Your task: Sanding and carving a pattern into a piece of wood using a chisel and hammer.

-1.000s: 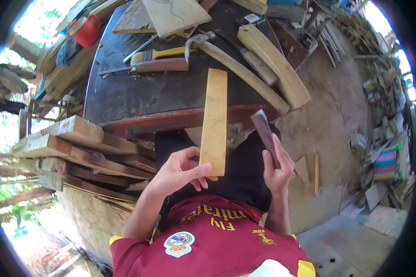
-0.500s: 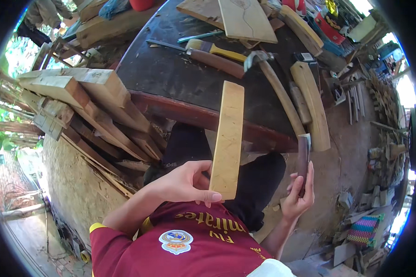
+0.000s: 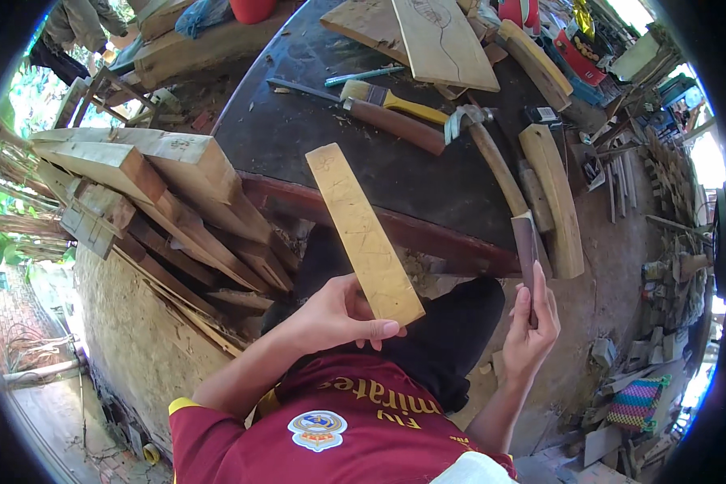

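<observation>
Gripping the pale wooden strip [image 3: 363,230] by its near end, the left hand [image 3: 335,316] had its fingers wrapped shut, tilting it over the dark surface [image 3: 315,129] for inspection, while the right hand [image 3: 532,327] pinched a dark blade [image 3: 526,246] upright, clear.

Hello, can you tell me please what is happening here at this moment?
A person in a dark red shirt sits at a dark round workbench outdoors. The left hand holds a pale flat wooden strip by its lower end, tilted up over the lap. The right hand grips a narrow dark blade-like tool, pointing upward, apart from the strip. On the bench lie a paintbrush, a hammer and wooden boards. Stacked timber sits to the person's left.
</observation>
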`<action>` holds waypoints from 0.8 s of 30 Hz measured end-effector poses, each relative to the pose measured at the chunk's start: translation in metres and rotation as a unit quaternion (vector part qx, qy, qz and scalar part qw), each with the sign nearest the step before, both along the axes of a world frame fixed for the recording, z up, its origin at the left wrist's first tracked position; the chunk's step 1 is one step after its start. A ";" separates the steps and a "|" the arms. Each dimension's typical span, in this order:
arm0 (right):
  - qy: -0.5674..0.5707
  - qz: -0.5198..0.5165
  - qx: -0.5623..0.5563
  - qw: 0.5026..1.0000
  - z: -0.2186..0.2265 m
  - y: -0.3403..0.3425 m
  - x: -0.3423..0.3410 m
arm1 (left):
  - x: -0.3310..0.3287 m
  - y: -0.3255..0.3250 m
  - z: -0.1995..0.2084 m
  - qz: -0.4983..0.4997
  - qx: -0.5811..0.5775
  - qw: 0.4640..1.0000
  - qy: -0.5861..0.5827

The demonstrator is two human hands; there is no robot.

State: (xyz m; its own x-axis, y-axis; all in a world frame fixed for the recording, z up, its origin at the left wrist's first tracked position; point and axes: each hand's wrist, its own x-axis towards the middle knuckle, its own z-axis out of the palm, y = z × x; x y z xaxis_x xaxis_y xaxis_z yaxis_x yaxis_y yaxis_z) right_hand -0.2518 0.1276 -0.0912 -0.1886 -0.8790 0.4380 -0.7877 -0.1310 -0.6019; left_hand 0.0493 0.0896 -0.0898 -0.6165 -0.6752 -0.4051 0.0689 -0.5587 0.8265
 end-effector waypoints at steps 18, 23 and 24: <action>-0.033 -0.036 0.041 0.998 0.022 -0.052 0.012 | 0.013 -0.013 -0.014 0.059 0.001 0.998 -0.019; -0.043 -0.036 0.067 0.996 0.035 -0.100 0.004 | 0.006 -0.021 -0.020 0.068 0.009 0.998 0.006; -0.055 -0.033 0.065 0.996 0.034 -0.109 0.001 | 0.003 -0.024 -0.022 0.065 0.012 0.998 0.009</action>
